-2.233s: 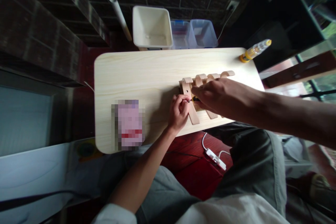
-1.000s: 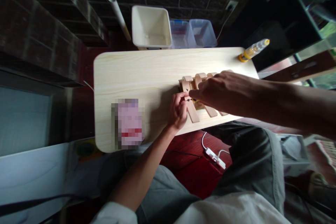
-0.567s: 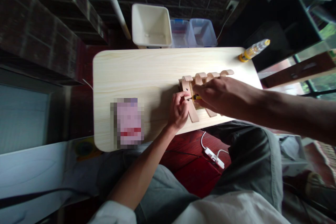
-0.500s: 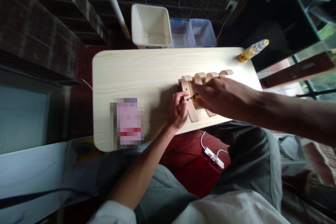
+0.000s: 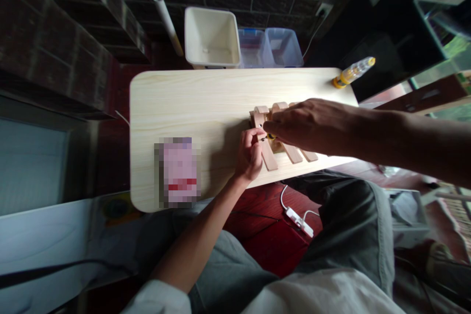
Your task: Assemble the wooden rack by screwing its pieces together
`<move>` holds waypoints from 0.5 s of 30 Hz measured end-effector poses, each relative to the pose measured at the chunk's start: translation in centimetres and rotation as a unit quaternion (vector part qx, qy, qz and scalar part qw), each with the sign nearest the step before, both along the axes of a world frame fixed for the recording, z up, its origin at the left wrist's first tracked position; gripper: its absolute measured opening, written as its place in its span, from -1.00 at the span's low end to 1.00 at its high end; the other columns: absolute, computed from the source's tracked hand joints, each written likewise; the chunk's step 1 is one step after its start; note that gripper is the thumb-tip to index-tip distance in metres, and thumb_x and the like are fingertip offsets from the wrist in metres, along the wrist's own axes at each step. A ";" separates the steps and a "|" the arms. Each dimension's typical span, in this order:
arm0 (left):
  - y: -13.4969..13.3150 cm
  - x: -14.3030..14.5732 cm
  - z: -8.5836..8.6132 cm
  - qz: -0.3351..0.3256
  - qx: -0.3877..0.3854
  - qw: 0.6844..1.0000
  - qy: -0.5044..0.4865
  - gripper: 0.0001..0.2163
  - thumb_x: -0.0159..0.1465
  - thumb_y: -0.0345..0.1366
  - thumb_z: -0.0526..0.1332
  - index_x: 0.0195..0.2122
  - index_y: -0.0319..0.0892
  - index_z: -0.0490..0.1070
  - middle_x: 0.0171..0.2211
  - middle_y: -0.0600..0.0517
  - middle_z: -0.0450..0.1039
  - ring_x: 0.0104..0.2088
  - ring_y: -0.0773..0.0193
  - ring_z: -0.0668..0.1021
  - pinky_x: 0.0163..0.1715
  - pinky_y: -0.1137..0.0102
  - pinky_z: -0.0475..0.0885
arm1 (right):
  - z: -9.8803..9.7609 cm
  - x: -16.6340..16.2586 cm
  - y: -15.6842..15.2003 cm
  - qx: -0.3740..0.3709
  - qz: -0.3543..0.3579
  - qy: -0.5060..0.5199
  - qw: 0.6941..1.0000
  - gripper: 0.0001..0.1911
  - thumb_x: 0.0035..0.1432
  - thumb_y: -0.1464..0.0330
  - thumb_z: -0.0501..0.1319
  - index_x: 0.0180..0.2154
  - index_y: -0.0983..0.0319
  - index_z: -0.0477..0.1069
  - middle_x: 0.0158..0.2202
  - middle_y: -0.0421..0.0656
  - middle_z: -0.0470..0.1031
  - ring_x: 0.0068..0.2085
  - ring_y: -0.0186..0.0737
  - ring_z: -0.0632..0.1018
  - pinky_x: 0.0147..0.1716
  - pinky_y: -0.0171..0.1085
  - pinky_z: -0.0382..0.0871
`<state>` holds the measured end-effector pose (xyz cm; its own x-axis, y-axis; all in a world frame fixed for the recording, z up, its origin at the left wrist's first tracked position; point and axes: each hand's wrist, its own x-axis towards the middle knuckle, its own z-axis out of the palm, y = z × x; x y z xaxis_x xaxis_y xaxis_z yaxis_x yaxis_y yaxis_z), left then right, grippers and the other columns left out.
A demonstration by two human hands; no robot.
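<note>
A wooden rack of curved slats with hooked tops lies on the table; its leftmost slat (image 5: pixel 270 159) is nearest my hands. A round metal spot (image 5: pixel 260 126), like a screw head, shows on that slat. My right hand (image 5: pixel 290 120) is closed around a screwdriver (image 5: pixel 271 136) with a yellow and black handle, mostly hidden by the fingers. The screwdriver's tip points left at the slat. My left hand (image 5: pixel 250 154) rests at the slat's left edge, thumb and fingers pinched by the tip; what they grip is too small to make out.
Toward the table's (image 5: pixel 184 98) far right corner stands a clear bottle-shaped case (image 5: pixel 349 73) with a yellow base. A blurred pink item (image 5: pixel 180 167) lies at front left. Behind the table are a cream bin (image 5: pixel 211 37) and clear plastic boxes (image 5: pixel 283 46). A power strip (image 5: pixel 300 222) lies below.
My right hand has turned over the screwdriver, its wrist and forearm rising and covering more of the right-hand hooks. My left hand stays in place at the slat.
</note>
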<state>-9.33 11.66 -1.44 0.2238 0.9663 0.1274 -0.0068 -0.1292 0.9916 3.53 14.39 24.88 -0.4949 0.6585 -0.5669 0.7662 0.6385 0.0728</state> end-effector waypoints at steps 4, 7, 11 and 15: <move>-0.3 0.1 -0.2 0.012 0.014 1.000 0.001 -0.79 0.48 -0.23 0.11 0.05 -0.05 0.47 -0.06 -0.07 0.52 -0.01 0.03 0.59 0.10 0.11 0.57 | -0.6 -0.1 -0.4 0.016 -0.018 -0.019 1.000 -0.65 0.51 0.59 0.02 0.07 0.32 0.55 -0.24 -0.02 0.64 -0.42 -0.22 0.44 -0.43 -0.20 0.06; -0.5 0.2 -0.4 0.017 0.031 0.999 0.001 -0.73 0.50 -0.25 0.06 0.12 -0.06 0.47 0.02 -0.11 0.53 0.06 -0.01 0.59 0.15 0.07 0.55 | -1.1 -0.3 -0.7 0.050 -0.035 -0.017 0.998 -0.66 0.47 0.56 0.05 0.09 0.32 0.54 -0.17 0.05 0.67 -0.36 -0.16 0.52 -0.43 -0.18 0.11; -0.7 0.3 -0.6 0.013 0.027 0.999 0.011 -0.71 0.51 -0.25 0.04 0.15 -0.06 0.44 0.08 -0.12 0.53 0.10 -0.01 0.59 0.16 0.08 0.55 | -1.5 -0.1 -0.9 0.054 -0.084 -0.017 0.995 -0.67 0.49 0.47 0.10 0.16 0.40 0.51 -0.16 0.13 0.67 -0.32 -0.09 0.57 -0.40 -0.17 0.14; -0.7 0.4 -0.7 0.010 0.010 1.000 0.007 -0.73 0.52 -0.23 0.05 0.16 -0.03 0.42 0.03 -0.09 0.53 0.09 0.02 0.60 0.13 0.13 0.56 | -1.4 0.7 -0.8 0.027 -0.071 0.028 0.997 -0.67 0.51 0.47 0.12 0.18 0.33 0.51 -0.18 0.02 0.66 -0.37 -0.20 0.54 -0.41 -0.21 0.10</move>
